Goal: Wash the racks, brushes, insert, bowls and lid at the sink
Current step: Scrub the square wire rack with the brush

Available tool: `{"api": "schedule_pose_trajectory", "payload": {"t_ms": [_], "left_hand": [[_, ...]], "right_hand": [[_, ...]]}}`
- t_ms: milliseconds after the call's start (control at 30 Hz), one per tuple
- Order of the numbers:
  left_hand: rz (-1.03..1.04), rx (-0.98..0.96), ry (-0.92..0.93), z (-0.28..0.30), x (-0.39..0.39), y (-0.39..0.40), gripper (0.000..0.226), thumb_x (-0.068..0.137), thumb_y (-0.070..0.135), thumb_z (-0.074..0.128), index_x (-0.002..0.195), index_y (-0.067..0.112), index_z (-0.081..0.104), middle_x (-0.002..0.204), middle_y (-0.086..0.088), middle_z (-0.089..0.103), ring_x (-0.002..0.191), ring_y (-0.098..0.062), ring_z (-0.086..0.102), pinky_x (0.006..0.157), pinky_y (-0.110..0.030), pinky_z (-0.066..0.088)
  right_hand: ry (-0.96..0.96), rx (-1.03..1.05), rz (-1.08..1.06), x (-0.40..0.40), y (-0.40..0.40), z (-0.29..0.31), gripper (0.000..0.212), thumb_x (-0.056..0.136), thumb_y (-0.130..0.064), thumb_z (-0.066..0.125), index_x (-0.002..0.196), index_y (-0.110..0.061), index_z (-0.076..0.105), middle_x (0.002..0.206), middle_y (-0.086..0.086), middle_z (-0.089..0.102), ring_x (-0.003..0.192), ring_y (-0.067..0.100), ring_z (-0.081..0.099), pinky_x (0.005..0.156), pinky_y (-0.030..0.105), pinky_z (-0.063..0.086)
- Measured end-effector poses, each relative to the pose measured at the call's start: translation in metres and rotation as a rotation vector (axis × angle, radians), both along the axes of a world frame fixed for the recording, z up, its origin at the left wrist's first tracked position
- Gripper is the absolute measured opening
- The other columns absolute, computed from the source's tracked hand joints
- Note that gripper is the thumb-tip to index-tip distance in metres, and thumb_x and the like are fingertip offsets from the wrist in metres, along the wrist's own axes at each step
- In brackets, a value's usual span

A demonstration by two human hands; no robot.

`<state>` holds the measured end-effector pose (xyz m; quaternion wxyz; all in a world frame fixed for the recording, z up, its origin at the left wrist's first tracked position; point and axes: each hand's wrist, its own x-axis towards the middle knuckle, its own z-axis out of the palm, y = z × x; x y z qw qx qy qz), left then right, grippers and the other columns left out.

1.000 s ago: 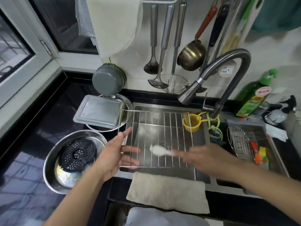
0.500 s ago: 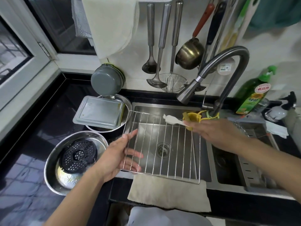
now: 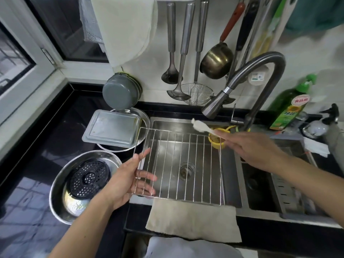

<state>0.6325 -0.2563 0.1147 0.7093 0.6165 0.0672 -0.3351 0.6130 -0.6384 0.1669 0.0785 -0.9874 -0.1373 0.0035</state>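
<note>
We observe the left hand (image 3: 128,180) gripping the wire rack (image 3: 181,165) by its left edge over the sink (image 3: 230,175), while the right hand (image 3: 250,147) holds a white brush (image 3: 202,126) above the rack's far right corner.

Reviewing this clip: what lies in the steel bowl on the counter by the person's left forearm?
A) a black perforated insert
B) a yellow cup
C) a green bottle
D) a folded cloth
A: the round steel bowl left of the sink holds a black perforated insert, while the left hand grips the wire rack over the sink.
</note>
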Motion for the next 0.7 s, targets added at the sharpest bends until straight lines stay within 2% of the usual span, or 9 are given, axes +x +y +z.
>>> {"api": "schedule_pose_trajectory", "payload": {"t_ms": [100, 167, 267, 367, 467, 567, 633, 667, 700], "left_hand": [[0.044, -0.022, -0.002, 0.000, 0.003, 0.005, 0.048, 0.101, 0.062, 0.034, 0.142, 0.046, 0.054, 0.087, -0.023, 0.070, 0.059, -0.036, 0.070, 0.059, -0.040, 0.061], [0.080, -0.020, -0.003, -0.002, 0.005, 0.009, 0.047, 0.104, 0.061, 0.032, 0.141, 0.046, 0.055, 0.087, -0.022, 0.070, 0.060, -0.036, 0.070, 0.063, -0.041, 0.061], [0.091, 0.001, 0.002, -0.004, 0.004, 0.015, 0.045, 0.104, 0.061, 0.031, 0.140, 0.048, 0.055, 0.086, -0.022, 0.069, 0.060, -0.035, 0.070, 0.063, -0.041, 0.061], [0.017, -0.008, 0.029, -0.002, -0.001, 0.014, 0.045, 0.102, 0.062, 0.033, 0.140, 0.048, 0.054, 0.087, -0.024, 0.068, 0.058, -0.036, 0.069, 0.060, -0.042, 0.060], [0.004, -0.021, 0.033, -0.003, -0.002, 0.008, 0.046, 0.101, 0.063, 0.034, 0.140, 0.048, 0.054, 0.088, -0.026, 0.068, 0.059, -0.037, 0.069, 0.059, -0.041, 0.060], [0.088, -0.024, 0.015, -0.006, 0.002, 0.010, 0.046, 0.103, 0.062, 0.032, 0.140, 0.047, 0.056, 0.088, -0.023, 0.070, 0.061, -0.035, 0.070, 0.063, -0.041, 0.061], [0.118, -0.023, 0.016, -0.009, 0.003, 0.014, 0.045, 0.104, 0.062, 0.031, 0.140, 0.047, 0.055, 0.088, -0.022, 0.069, 0.062, -0.035, 0.069, 0.064, -0.042, 0.061], [0.107, -0.014, 0.020, -0.009, 0.002, 0.015, 0.045, 0.103, 0.062, 0.031, 0.140, 0.048, 0.054, 0.087, -0.022, 0.069, 0.061, -0.034, 0.069, 0.064, -0.041, 0.061], [0.090, 0.000, 0.026, -0.010, 0.001, 0.015, 0.045, 0.103, 0.063, 0.031, 0.140, 0.049, 0.053, 0.087, -0.022, 0.068, 0.061, -0.034, 0.068, 0.063, -0.041, 0.061]], "right_hand": [[0.185, -0.102, 0.028, -0.021, 0.014, 0.006, 0.048, 0.106, -0.047, 0.023, 0.147, -0.062, 0.002, 0.109, -0.026, 0.053, 0.075, -0.004, 0.050, 0.063, 0.012, 0.040], [0.305, -0.179, 0.180, -0.048, 0.028, -0.003, 0.056, 0.110, -0.038, 0.027, 0.145, -0.062, -0.009, 0.104, -0.019, 0.052, 0.075, 0.002, 0.053, 0.071, 0.021, 0.052], [0.436, -0.231, 0.348, -0.067, 0.040, -0.007, 0.063, 0.110, -0.034, 0.029, 0.144, -0.060, -0.018, 0.113, -0.009, 0.053, 0.086, 0.013, 0.058, 0.074, 0.024, 0.048], [0.245, -0.224, 0.216, -0.043, 0.026, -0.003, 0.063, 0.108, -0.034, 0.028, 0.145, -0.061, -0.016, 0.097, -0.015, 0.052, 0.068, 0.002, 0.047, 0.057, 0.018, 0.043], [0.169, -0.160, -0.003, -0.022, 0.012, 0.007, 0.049, 0.109, -0.044, 0.024, 0.145, -0.059, -0.005, 0.078, -0.025, 0.033, 0.063, -0.006, 0.033, 0.054, 0.016, 0.033], [0.267, -0.089, 0.151, -0.052, 0.026, -0.013, 0.057, 0.110, -0.041, 0.025, 0.141, -0.070, -0.014, 0.085, -0.019, 0.045, 0.070, 0.002, 0.052, 0.062, 0.019, 0.048], [0.396, -0.054, 0.310, -0.080, 0.031, -0.035, 0.046, 0.104, -0.055, 0.005, 0.135, -0.073, -0.025, 0.095, -0.012, 0.054, 0.078, 0.011, 0.058, 0.070, 0.028, 0.055], [0.400, -0.074, 0.355, -0.086, 0.031, -0.042, 0.043, 0.100, -0.061, -0.004, 0.138, -0.072, -0.022, 0.095, -0.011, 0.057, 0.076, 0.013, 0.059, 0.068, 0.030, 0.056], [0.324, -0.101, 0.363, -0.083, 0.029, -0.044, 0.045, 0.101, -0.059, -0.002, 0.143, -0.069, -0.015, 0.090, -0.014, 0.057, 0.069, 0.009, 0.057, 0.061, 0.027, 0.055]]}}
